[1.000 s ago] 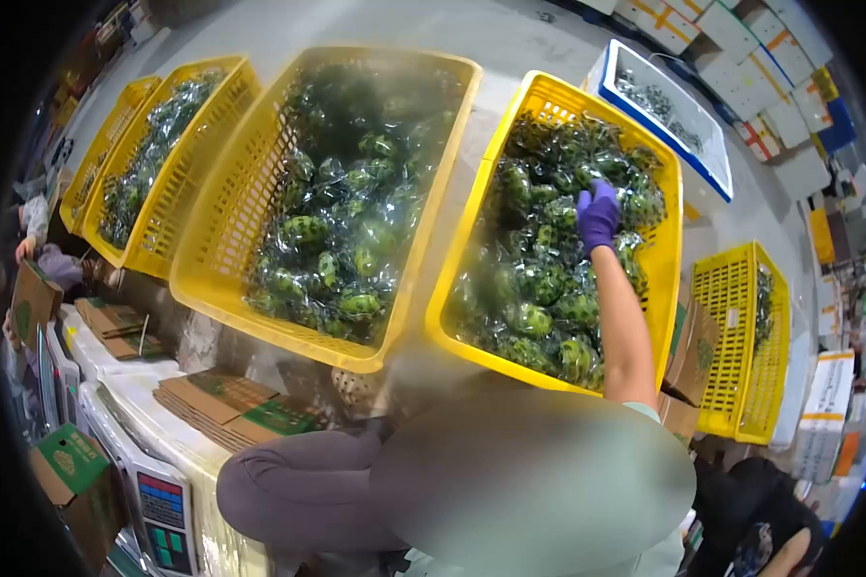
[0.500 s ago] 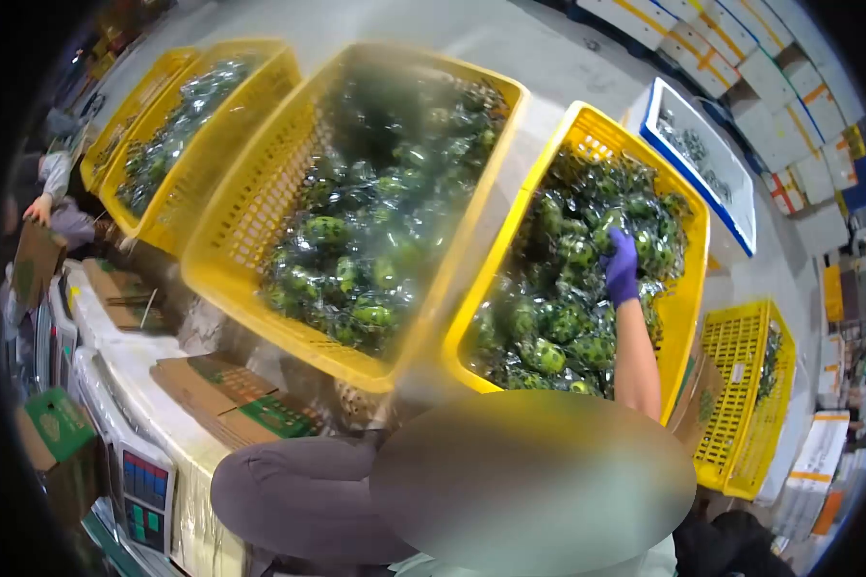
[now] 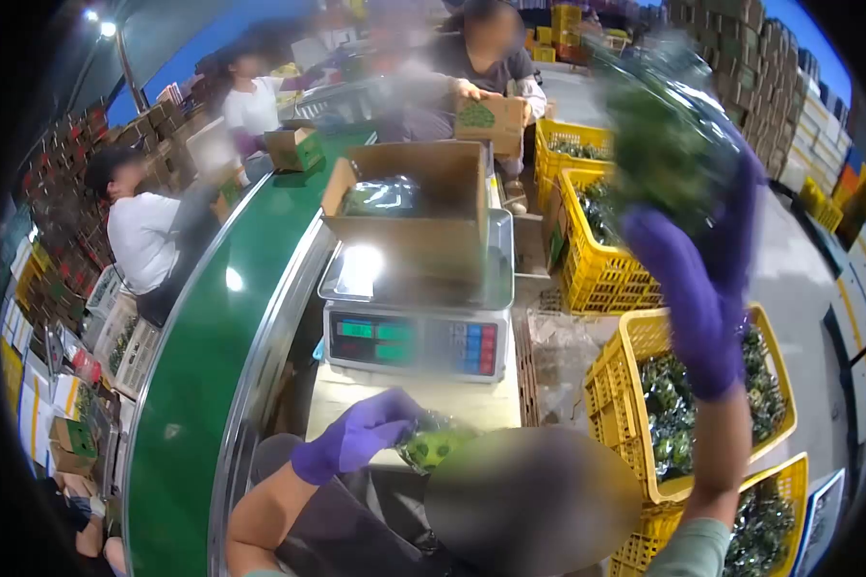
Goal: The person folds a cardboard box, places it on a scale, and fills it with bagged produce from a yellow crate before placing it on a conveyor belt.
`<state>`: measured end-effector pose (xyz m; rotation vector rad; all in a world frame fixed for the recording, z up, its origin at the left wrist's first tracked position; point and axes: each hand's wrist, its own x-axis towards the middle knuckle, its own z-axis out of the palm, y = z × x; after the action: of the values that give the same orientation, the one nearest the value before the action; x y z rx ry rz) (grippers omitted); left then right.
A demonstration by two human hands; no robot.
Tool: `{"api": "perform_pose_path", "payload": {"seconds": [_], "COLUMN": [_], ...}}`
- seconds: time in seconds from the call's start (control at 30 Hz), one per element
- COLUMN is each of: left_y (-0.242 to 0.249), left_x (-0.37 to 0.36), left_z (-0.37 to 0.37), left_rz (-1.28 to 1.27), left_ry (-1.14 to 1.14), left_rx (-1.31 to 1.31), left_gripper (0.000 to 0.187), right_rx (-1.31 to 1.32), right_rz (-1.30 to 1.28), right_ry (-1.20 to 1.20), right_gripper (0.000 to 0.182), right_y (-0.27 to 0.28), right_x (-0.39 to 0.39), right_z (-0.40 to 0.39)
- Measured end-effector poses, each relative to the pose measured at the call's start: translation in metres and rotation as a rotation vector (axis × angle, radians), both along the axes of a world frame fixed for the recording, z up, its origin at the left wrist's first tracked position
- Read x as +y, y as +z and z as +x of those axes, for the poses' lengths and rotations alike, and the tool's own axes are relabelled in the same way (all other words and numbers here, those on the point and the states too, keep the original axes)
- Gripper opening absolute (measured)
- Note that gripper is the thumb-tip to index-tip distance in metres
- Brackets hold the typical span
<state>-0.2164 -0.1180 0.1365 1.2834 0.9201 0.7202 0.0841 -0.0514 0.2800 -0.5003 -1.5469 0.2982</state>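
My right hand (image 3: 698,279), in a purple glove, is raised at the upper right. It grips a clear plastic bag of dark green produce (image 3: 669,144), which is blurred; the exact kind cannot be made out. Low in the middle, my left hand (image 3: 366,433), also gloved in purple, has its fingers closed on a clear plastic bag with bright green contents (image 3: 438,444). Ahead of the hands an open cardboard box (image 3: 409,255) sits on a digital scale (image 3: 414,337). A shiny plastic bag (image 3: 380,195) lies inside the box.
Yellow crates (image 3: 625,438) with bagged green produce stand at the right, and another yellow crate (image 3: 597,279) is farther off. Left of the scale runs a green conveyor belt (image 3: 202,385). Several people work around it; one holds a small cardboard box (image 3: 491,120).
My view has swung from the crates to the scale and conveyor. My right hand has left the crate and is raised with a bag. My left hand has come into view.
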Motion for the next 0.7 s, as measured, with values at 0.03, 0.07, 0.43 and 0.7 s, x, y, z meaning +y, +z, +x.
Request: {"api": "perform_pose_path", "payload": {"seconds": [0.03, 0.07, 0.43, 0.7], "left_y": [-0.007, -0.008, -0.009, -0.026], "left_x": [0.000, 0.000, 0.000, -0.038], "left_z": [-0.015, -0.026, -0.039, 0.093], "left_rz": [-0.019, 0.039, 0.115, 0.285], "left_ry": [-0.004, -0.003, -0.043, -0.202], "left_rx": [0.056, 0.011, -0.027, -0.348], "left_gripper": [0.020, 0.020, 0.019, 0.041], "right_rx": [-0.128, -0.242, -0.691, -0.223], "right_rz": [0.081, 0.171, -0.383, -0.966], "right_ry": [-0.109, -0.220, -0.014, -0.099], "right_gripper": [0.064, 0.060, 0.069, 0.077], "right_y": [0.004, 0.008, -0.085, -0.152], "right_x": [0.030, 0.060, -0.012, -0.127], "right_z": [-0.029, -0.058, -0.049, 0.009]}}
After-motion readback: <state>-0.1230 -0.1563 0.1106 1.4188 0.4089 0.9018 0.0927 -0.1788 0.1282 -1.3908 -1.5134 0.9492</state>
